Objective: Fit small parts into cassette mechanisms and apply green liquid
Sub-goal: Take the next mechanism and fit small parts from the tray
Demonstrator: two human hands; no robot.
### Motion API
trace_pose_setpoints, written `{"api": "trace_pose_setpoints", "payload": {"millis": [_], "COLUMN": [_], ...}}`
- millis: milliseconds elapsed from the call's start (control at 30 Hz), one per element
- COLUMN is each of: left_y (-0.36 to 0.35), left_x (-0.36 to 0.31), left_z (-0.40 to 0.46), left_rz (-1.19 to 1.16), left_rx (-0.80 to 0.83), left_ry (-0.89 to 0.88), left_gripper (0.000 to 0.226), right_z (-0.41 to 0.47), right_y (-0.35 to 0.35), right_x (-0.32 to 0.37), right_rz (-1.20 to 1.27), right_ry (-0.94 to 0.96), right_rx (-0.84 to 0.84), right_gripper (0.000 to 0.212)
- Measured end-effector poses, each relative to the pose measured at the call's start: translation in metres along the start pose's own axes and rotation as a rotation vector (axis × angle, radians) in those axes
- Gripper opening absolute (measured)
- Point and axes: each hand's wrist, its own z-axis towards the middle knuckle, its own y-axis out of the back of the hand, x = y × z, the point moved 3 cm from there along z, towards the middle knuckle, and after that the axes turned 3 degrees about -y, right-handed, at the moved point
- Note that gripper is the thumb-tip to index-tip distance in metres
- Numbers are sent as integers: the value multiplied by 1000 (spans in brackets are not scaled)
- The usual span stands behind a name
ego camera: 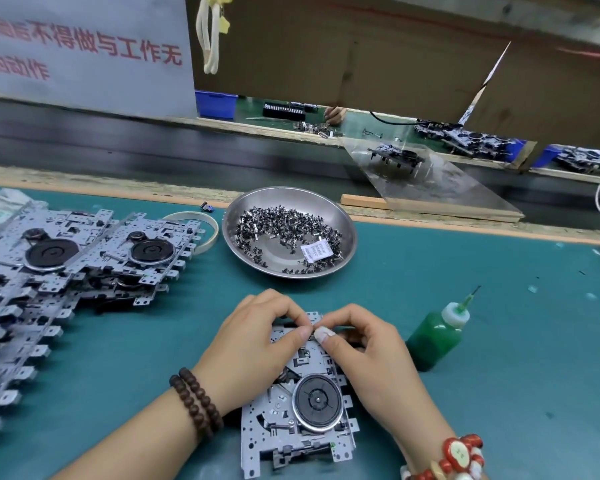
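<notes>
Both hands' grip (313, 330) pinching cassette mechanism (302, 403) far end | long axis near–far

Both hands meet over the cassette mechanism (302, 407) on the green mat (499, 393), left hand (253, 344) and right hand (364, 351) pinching at its far edge, thumbs touching. Green liquid bottle (437, 337) stands just right; steel bowl (347, 244) of small parts (278, 226) beyond.

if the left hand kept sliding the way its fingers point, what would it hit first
The left hand points right, fingertips nearly touching those of the right hand over the top edge of the cassette mechanism. It would likely meet the right hand's fingertips first; depth is uncertain.
</notes>
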Motion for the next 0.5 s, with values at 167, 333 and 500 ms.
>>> {"api": "trace_pose_setpoints", "payload": {"millis": [167, 333, 500], "left_y": [-1, -1, -2], "left_x": [-2, -2, -1], "left_z": [-1, 0, -1], "left_rz": [-12, -27, -37], "left_rx": [-25, -40, -45], "left_ry": [12, 10, 6], "left_gripper": [14, 14, 13], "right_z": [-2, -4, 0], "right_y": [0, -1, -2], "right_x": [1, 1, 3], "right_rz": [12, 34, 95], "right_ry": [-3, -17, -75], "right_rx": [4, 62, 109], "right_gripper": [13, 14, 14]}}
